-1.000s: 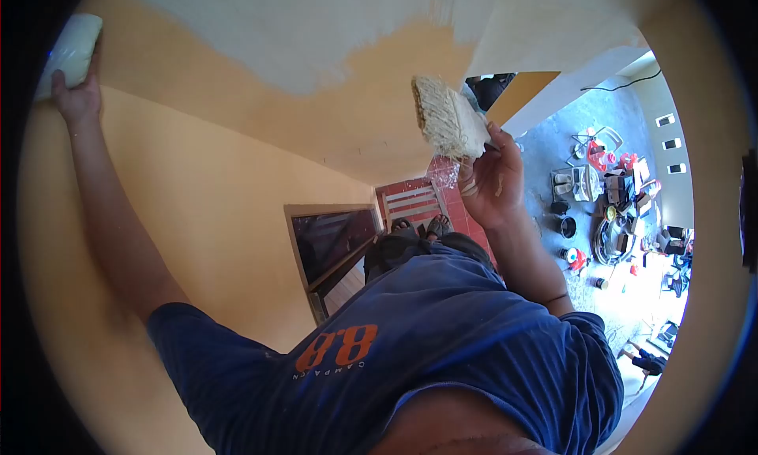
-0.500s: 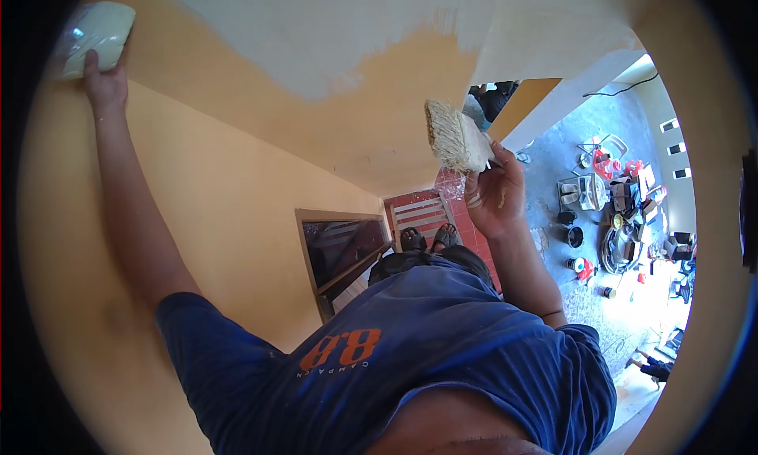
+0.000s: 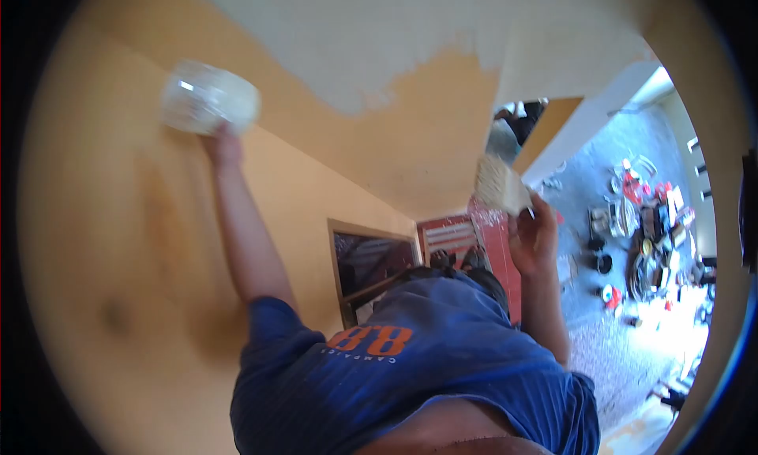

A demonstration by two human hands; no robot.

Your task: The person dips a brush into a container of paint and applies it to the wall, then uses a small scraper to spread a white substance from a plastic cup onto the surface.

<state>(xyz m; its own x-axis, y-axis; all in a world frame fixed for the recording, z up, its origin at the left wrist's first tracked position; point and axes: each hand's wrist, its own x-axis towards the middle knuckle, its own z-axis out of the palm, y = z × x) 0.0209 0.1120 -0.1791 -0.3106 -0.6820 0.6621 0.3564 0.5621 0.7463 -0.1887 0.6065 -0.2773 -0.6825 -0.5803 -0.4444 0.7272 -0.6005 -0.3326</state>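
My left hand (image 3: 224,146), raised at the upper left near the orange-yellow wall (image 3: 308,175), has its fingers closed on a clear plastic container (image 3: 207,98) with pale cream contents. Motion blur softens this hand and the container. At right of centre, my right hand (image 3: 534,235) grips a wide, pale-bristled brush (image 3: 499,183) by its handle. The bristles point up and left, apart from the wall surface. Above, a whitish-grey painted area (image 3: 339,37) meets the orange-yellow surface along an uneven edge.
My feet (image 3: 474,258) are near a slatted item (image 3: 450,235) on red tiles (image 3: 496,238). A dark framed panel (image 3: 367,262) is in the wall. Buckets (image 3: 603,263), tools and boxes lie on the grey floor (image 3: 580,218) at right.
My left hand and the container have moved right and down, nearer my body's midline. My right hand with the brush appears lower and further right; the whole view has also shifted that way.
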